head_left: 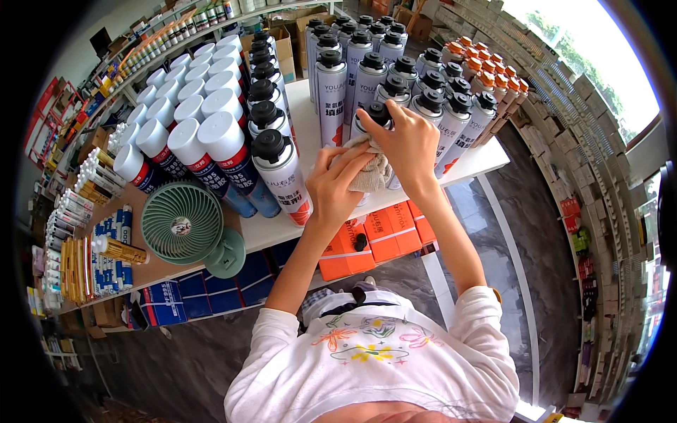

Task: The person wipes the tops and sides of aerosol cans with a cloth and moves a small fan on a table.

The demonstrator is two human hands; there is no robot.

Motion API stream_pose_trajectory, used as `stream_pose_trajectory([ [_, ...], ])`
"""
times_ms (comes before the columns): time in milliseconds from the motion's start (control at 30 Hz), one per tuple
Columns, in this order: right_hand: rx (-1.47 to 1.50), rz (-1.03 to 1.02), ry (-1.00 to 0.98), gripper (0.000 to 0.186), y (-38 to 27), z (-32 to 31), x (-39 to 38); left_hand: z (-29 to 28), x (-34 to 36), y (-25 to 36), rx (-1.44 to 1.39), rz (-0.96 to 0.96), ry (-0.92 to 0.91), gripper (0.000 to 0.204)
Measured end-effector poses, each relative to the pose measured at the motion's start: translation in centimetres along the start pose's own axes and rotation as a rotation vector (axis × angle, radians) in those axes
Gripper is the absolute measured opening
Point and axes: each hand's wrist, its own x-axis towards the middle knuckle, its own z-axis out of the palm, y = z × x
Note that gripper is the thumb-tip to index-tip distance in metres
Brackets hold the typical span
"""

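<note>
Both my hands are at one white aerosol can with a black cap point(379, 113), at the front of a group of similar cans. A crumpled beige cloth point(371, 173) is wrapped against its side. My left hand point(340, 180) presses the cloth to the can, fingers curled over it. My right hand point(407, 141) grips the can near its top, fingers around the cap; the cloth lies beside its thumb. Most of the can's body is hidden behind the hands and cloth. More white cans with black caps point(331, 92) stand upright close behind and on both sides.
On the left stand rows of dark blue cans with white caps point(187, 141), and a green desk fan point(182, 222). Orange-capped cans point(488, 77) are at the back right. Orange boxes point(345, 254) and blue boxes point(194, 292) sit below the white tabletop point(486, 158). Stocked shelves point(557, 190) line the right.
</note>
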Motion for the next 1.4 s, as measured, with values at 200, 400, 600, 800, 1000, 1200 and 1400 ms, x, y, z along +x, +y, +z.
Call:
stream_pose_trajectory([
  [200,-0.021,0.014,-0.009,0.045,0.2,-0.4,0.1,0.2,-2.7,-0.4,0.006,-0.004,-0.115,0.049],
  [400,0.14,0.126,-0.218,0.05,0.0,-2.2,1.4,-0.8,-5.2,-0.5,-0.033,-0.131,-0.209,0.049],
  [600,0.638,0.101,-0.621,0.056,4.8,-3.6,3.6,-1.9,-4.7,-0.6,-0.067,-0.096,-0.223,0.053],
  [800,0.882,-0.077,-0.898,0.061,6.7,-1.7,5.1,-1.9,-4.4,0.5,-0.14,-0.081,-0.21,0.053],
  [1000,0.994,-0.024,-0.954,0.057,5.8,-1.1,5.0,-1.7,-1.9,0.2,-0.03,0.015,-0.167,0.059],
  [1200,1.028,-0.059,-0.905,0.045,7.0,0.0,5.3,-1.2,0.9,-0.6,0.072,0.224,-0.054,0.061],
  [1400,1.047,0.058,-0.798,0.046,6.2,0.5,4.2,0.3,-5.6,-1.8,0.04,0.12,-0.151,0.043],
])
